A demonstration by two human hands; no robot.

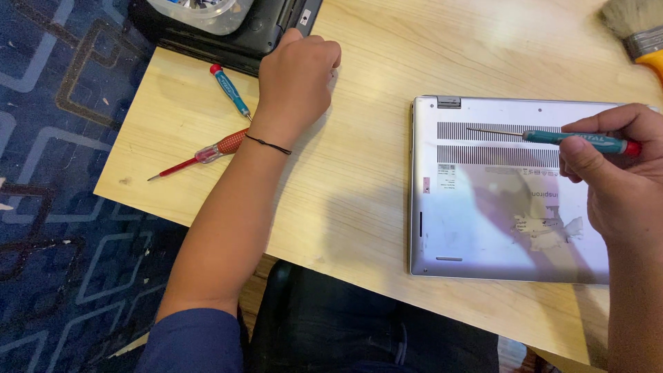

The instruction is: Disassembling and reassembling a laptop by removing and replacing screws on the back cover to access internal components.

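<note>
Resting on wood: the left hand lies knuckles up on the pale wooden table, fingers curled under into a loose fist; whether anything is pinched beneath them cannot be told.
Left wrist: a thin black cord bracelet circles it, and a dark blue sleeve covers the upper arm.
Left of that hand: a small teal screwdriver with a red cap lies just beside the knuckles, its tip pointing toward the wrist, not touching the hand.
Below it: a red screwdriver with a clear collar lies slanted, its grip end passing close under the wrist and its thin red shaft pointing away to the table's left edge.
Above the left hand: the fingertips reach the edge of a black laptop, and a clear plastic tub sits on top of it.
Far left: blue patterned carpet shows past the table's edge.
Between the hands: bare tabletop, the two hands well apart.
Silver laptop: a silver laptop lying bottom side up rests under and left of the right hand, vent slots nearest the fingers, a torn sticker patch lower down.
Right hand: the right hand pinches a teal screwdriver with a red end between thumb and forefinger, the other fingers folded in.
Tool's lie: it is held nearly level over the vent slots, the metal shaft pointing left, away from the palm.
Above the right hand: a paintbrush with pale bristles and a yellow handle lies at the table's far corner.
</note>
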